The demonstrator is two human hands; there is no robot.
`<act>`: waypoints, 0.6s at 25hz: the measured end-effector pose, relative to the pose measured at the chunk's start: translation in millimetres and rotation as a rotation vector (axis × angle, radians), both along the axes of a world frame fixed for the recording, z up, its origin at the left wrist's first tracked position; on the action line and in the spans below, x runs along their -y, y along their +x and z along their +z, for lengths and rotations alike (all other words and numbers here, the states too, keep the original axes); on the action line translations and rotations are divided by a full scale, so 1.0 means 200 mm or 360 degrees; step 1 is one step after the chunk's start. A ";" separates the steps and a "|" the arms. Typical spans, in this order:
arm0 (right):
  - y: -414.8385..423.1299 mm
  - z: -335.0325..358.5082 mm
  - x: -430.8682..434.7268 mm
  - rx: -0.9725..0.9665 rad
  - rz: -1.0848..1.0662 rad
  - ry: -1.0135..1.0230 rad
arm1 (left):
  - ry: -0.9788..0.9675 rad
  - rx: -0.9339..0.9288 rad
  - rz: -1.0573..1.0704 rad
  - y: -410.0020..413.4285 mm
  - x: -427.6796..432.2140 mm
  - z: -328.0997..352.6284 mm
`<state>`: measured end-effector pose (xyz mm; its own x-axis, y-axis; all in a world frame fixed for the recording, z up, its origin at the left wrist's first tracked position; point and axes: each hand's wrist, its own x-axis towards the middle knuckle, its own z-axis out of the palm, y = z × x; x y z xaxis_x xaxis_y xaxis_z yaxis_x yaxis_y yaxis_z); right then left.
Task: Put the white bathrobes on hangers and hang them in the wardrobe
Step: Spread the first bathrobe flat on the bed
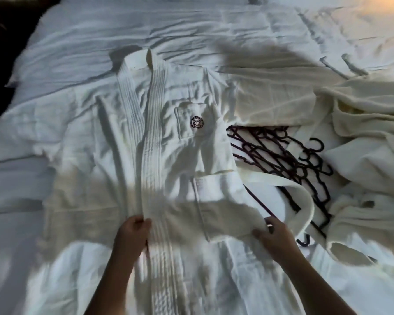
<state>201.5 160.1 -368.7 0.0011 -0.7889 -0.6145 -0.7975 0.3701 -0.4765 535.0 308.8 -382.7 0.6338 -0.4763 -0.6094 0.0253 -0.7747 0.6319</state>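
— White waffle-weave cotton everywhere. What lies in the middle?

— A white waffle-weave bathrobe, spread flat and front-up on the bed with its rumpled white sheet, collar at the far end, hem towards the near edge. A chest pocket carries a round dark embroidered emblem.

— And the hands?

— The left hand has its fingers closed on the ribbed front band of the robe, near the waist. The right hand pinches the robe's right edge, fingers closed on the cloth just beside the lower pocket.

— Where are the hangers?

— A heap of dark plastic hangers lies on the bed just right of the robe, partly under its sleeve. The flat white cloth belt loops across them.

— Anything further right?

— A second white bathrobe, crumpled in a pile at the right edge, touching the hangers.
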 end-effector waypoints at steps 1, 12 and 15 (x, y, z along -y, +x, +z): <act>-0.04 0.01 -0.03 0.0018 0.0023 0.0044 | 0.0038 -0.0111 -0.0069 -0.06 -0.07 -0.01; -0.44 0.03 -0.44 -0.0152 -0.0055 0.0158 | 0.0018 -0.0262 0.0146 -0.52 -0.63 0.06; -0.47 0.02 -0.49 0.0023 -0.0090 0.0270 | -0.0053 -0.0386 0.0175 -0.53 -0.65 0.10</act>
